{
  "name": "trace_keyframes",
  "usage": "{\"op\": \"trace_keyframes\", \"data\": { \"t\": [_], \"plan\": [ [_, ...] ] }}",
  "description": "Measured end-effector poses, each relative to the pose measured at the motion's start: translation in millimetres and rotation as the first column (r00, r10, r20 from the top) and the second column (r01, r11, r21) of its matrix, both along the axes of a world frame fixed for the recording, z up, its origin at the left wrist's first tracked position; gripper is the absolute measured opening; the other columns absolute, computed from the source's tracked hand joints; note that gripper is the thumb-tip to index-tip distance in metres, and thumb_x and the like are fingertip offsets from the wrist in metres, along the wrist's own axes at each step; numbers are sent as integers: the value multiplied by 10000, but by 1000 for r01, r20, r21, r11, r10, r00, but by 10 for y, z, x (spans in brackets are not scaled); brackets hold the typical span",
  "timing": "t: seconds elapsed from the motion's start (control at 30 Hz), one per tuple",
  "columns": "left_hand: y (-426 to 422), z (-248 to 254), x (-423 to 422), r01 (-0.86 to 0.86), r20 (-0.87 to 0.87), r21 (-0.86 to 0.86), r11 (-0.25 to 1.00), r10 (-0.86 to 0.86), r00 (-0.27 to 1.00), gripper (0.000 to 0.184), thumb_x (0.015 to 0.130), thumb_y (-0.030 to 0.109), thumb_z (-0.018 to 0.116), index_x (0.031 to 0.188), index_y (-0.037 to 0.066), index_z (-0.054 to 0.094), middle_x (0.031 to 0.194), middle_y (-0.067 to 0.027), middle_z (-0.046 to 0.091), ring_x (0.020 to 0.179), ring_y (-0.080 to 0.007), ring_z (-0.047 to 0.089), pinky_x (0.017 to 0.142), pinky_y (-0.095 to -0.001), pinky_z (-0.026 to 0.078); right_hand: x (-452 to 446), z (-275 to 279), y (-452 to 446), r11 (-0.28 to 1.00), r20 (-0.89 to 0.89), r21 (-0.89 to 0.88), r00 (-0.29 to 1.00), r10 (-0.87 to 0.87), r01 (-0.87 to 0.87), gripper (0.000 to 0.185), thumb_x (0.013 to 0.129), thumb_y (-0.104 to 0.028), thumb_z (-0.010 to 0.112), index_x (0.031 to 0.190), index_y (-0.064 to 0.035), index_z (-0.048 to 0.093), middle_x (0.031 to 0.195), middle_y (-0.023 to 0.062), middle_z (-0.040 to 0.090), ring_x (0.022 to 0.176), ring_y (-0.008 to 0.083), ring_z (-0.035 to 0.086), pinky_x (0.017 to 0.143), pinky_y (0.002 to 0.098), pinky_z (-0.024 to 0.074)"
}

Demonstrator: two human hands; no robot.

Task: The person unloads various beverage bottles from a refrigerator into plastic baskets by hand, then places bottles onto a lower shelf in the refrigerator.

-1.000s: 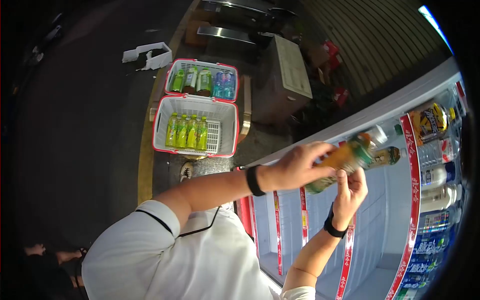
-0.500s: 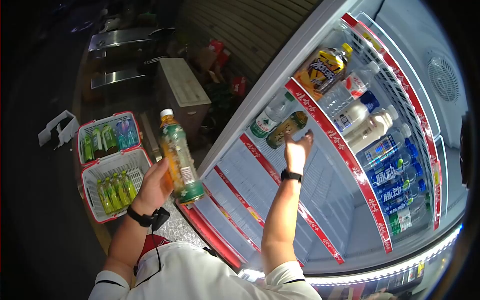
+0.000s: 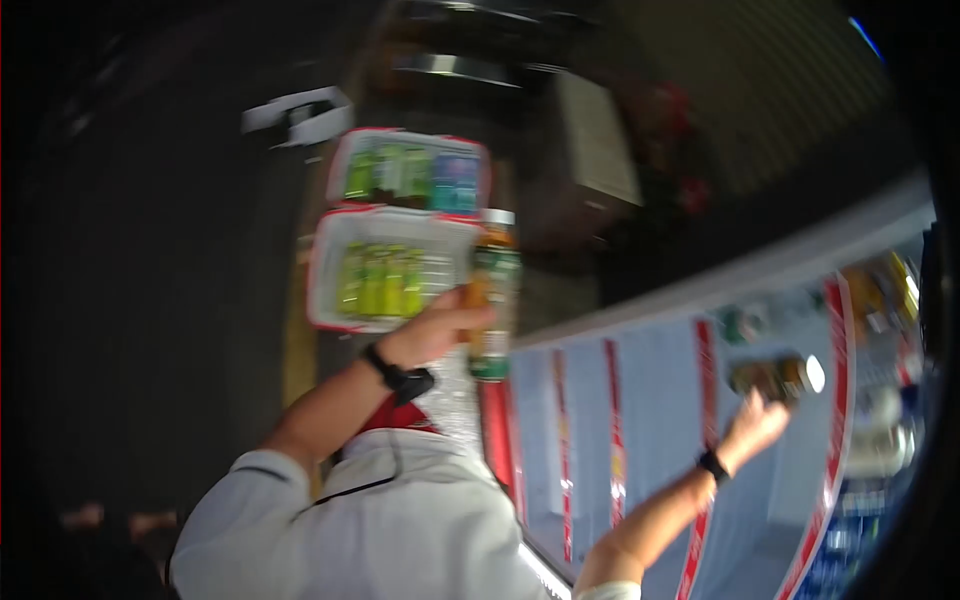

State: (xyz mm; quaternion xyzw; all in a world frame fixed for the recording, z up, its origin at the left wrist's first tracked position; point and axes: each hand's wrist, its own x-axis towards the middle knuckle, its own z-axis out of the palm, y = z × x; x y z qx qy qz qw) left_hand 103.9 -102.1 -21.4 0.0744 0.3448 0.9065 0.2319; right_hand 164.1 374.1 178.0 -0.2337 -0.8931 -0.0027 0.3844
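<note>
My left hand [image 3: 440, 328] is closed around a tea-drink bottle [image 3: 494, 300] with amber liquid, a green label and a white cap, held upright in front of the fridge. Inside the fridge, my right hand [image 3: 757, 428] has its fingers against a dark brown-labelled drink bottle [image 3: 765, 377], which lies sideways in view, its pale cap to the right. The grip looks closed, though motion blurs the fingers. Just beyond that bottle, a clear bottle with a green-and-white label [image 3: 742, 322] stands on the same shelf.
Left of the fridge sit a white basket [image 3: 318, 275] holding several yellow-green bottles and another basket [image 3: 487, 170] with green and blue bottles. Red-edged shelves [image 3: 614, 430] run through the fridge. More bottles [image 3: 855, 520] fill the right shelf. A pale-topped cabinet [image 3: 597, 140] stands behind.
The view has swung toward the baskets. My right hand, open and reaching before, now has its fingers on the brown-labelled bottle. My left hand still holds the green-labelled bottle.
</note>
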Motion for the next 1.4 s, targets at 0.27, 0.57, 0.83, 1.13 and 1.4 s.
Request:
{"op": "trace_keyframes", "data": {
  "t": [0.27,0.57,0.83,1.13,1.4],
  "plan": [
    [-250,-365,-201,-172,53,-326,930,200,978,417,904,167,748,1258,7,597,1070,-30,668,958,-126,628,880,-304,505,12,-709,-1435,794,-413,-158,770,487,-587,688,886,-133,772,1422,32,373,1373,213,524,1223,344,580,1071,470,504],
    [-585,-1582,-900,-202,230,-472,858,341,912,305,846,152,807,1070,0,664,982,-61,704,855,-134,666,767,-312,548,-1251,-2100,-3235,413,19,-736,594,805,-536,659,845,-190,804,1361,39,463,1098,235,663,1006,354,674,859,420,535],
    [-672,-2506,-1591,138,186,-962,235,198,962,637,695,435,849,1077,-37,658,1016,-220,720,944,-330,708,841,-407,543,-2160,-3870,-3847,688,551,-692,458,698,-216,648,891,-315,708,1320,78,422,1129,340,622,1005,486,629,838,527,511],
    [-450,-3487,-1671,155,166,-983,96,131,977,502,775,425,804,1019,-3,706,916,-215,725,832,-335,707,770,-420,545,-2502,-4869,-4018,828,807,-543,360,468,140,583,898,-380,687,1160,70,425,1096,338,641,1000,463,660,887,524,524],
    [-420,-3656,-1533,202,214,-933,299,7,977,312,850,207,710,1044,-34,677,941,-226,715,868,-328,698,773,-414,529,-2381,-4978,-3900,765,744,-636,345,572,103,497,942,-347,614,1214,24,427,1225,320,566,1030,487,640,849,533,546]
  ]
}}
